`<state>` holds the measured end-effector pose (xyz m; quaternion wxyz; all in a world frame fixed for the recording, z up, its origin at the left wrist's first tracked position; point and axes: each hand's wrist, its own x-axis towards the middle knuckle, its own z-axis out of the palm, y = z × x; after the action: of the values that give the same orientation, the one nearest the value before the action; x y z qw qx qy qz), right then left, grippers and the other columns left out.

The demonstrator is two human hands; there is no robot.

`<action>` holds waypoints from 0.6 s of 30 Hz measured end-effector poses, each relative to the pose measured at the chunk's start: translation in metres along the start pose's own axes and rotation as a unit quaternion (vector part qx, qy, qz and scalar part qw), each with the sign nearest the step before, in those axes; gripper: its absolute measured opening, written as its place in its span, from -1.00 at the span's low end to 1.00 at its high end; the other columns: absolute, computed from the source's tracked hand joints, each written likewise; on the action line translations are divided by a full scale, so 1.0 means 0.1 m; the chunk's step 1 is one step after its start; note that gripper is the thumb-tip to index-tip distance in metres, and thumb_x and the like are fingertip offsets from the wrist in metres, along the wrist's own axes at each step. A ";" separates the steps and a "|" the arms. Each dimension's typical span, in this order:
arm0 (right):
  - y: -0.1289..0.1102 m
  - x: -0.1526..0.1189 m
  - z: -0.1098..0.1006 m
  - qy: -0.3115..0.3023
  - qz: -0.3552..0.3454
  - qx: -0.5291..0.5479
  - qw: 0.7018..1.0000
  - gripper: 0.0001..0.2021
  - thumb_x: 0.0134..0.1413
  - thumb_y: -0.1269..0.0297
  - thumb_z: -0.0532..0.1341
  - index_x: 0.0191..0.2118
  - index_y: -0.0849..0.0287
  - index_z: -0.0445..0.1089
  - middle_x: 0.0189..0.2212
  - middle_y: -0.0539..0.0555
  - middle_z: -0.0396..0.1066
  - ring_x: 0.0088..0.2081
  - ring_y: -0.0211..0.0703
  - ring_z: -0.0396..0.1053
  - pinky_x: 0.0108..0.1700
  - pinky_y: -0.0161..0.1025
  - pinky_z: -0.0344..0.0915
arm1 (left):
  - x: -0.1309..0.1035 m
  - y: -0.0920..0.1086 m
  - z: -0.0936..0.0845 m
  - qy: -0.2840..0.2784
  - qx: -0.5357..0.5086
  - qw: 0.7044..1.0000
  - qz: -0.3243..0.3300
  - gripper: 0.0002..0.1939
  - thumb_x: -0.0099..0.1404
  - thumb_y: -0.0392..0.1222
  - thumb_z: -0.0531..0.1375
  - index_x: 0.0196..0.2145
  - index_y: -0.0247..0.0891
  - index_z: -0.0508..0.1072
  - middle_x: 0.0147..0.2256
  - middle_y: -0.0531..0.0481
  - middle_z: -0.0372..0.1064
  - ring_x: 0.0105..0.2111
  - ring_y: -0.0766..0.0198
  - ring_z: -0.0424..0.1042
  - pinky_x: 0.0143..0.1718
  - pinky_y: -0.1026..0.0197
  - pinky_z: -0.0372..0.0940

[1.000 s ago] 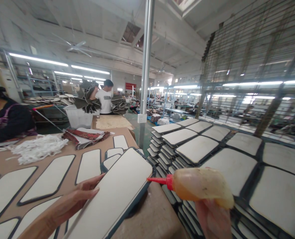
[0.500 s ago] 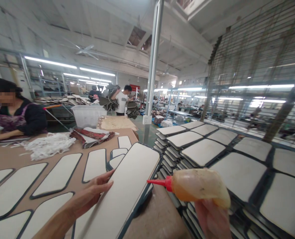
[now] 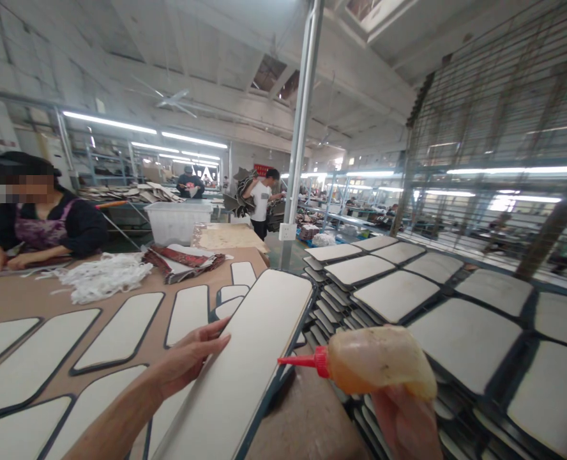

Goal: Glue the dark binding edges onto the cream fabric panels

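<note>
A long white panel with rounded corners and a dark border (image 3: 249, 345) is tilted up in front of me. My left hand (image 3: 195, 354) grips it by its left edge, with the thumb on the white face. My right hand (image 3: 403, 415) is wrapped around a squeeze bottle (image 3: 382, 361) from below. Amber liquid shows inside the bottle, which lies on its side with its red nozzle pointing left. The nozzle tip is at the panel's right edge; whether it touches is not clear. Similar panels, such as one at left (image 3: 118, 332), lie flat on the brown table (image 3: 168, 281).
Stacked panels (image 3: 465, 332) fill the right side, beside a wire mesh frame (image 3: 494, 128). White strips (image 3: 106, 278) and patterned fabric pieces (image 3: 185, 259) lie farther back. A co-worker (image 3: 44, 217) sits at left; another person (image 3: 262, 201) stands beyond a plastic bin (image 3: 178, 220).
The red nozzle has slid a short way down the panel's right edge, towards me. My left hand keeps its hold. The view has shifted slightly, and the distant standing person has moved right.
</note>
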<state>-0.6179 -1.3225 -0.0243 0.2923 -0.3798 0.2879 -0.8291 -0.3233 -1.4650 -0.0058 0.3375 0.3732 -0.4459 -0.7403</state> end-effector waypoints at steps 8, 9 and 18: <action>-0.01 -0.04 0.06 0.011 0.036 0.011 0.999 -0.39 -0.22 0.23 0.43 0.06 -0.04 0.35 -0.15 0.08 0.51 -0.16 -0.02 0.46 -0.12 -0.15 0.40 | 0.05 0.08 0.08 -0.001 -0.003 1.000 0.005 -0.21 0.04 -0.23 0.38 0.19 -0.29 0.20 -0.23 -0.11 0.56 -0.35 0.17 0.55 -0.36 0.23 0.45; 0.00 -0.04 0.04 0.006 0.036 0.013 0.999 -0.39 -0.22 0.23 0.43 0.05 -0.03 0.35 -0.14 0.10 0.50 -0.16 -0.01 0.46 -0.12 -0.15 0.41 | 0.06 0.09 0.08 -0.002 -0.002 1.000 0.006 -0.21 0.05 -0.24 0.38 0.20 -0.29 0.19 -0.24 -0.11 0.57 -0.36 0.18 0.55 -0.36 0.24 0.45; 0.04 -0.05 -0.09 0.018 0.039 -0.012 0.999 -0.39 -0.23 0.18 0.43 0.05 0.00 0.36 -0.05 0.17 0.47 -0.10 0.09 0.46 -0.12 -0.04 0.44 | 0.12 0.15 0.18 0.000 0.008 1.000 0.012 -0.28 0.13 -0.28 0.32 0.21 -0.30 0.16 -0.27 -0.13 0.57 -0.38 0.18 0.55 -0.37 0.22 0.45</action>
<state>-0.6214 -1.3197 -0.0344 0.3148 -0.3568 0.3178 -0.8201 -0.3421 -1.4735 0.0105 0.3437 0.3701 -0.4564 -0.7325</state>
